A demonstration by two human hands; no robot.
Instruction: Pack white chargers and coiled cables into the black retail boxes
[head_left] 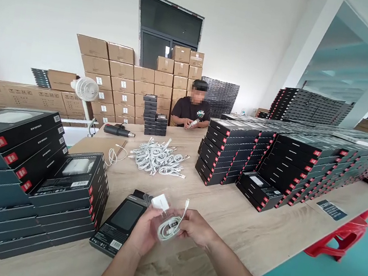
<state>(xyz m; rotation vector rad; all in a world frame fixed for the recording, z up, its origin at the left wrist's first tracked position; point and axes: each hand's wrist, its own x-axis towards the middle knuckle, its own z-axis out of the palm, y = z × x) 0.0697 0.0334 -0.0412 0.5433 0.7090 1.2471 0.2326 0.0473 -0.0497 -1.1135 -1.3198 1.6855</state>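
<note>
My left hand (145,228) is closed around a white plug-in charger (160,202) and what looks like clear plastic, blurred by motion. A coiled white charging cable (167,228) sits between my two hands. My right hand (195,227) pinches this cable, and one of its connector ends sticks upward above the fingers. Left of my hands, touching or just behind my left wrist, a black retail box (119,225) with a window lies on the table. Farther back is a heap of white cables (158,157), many of them coiled.
Stacked black boxes stand at left (73,186) and right (227,149) on the wooden table (178,271). A heat gun (118,130) lies near the far edge. Across the table sits a co-worker (192,107) holding a small white item. A red stool (342,235) stands at right.
</note>
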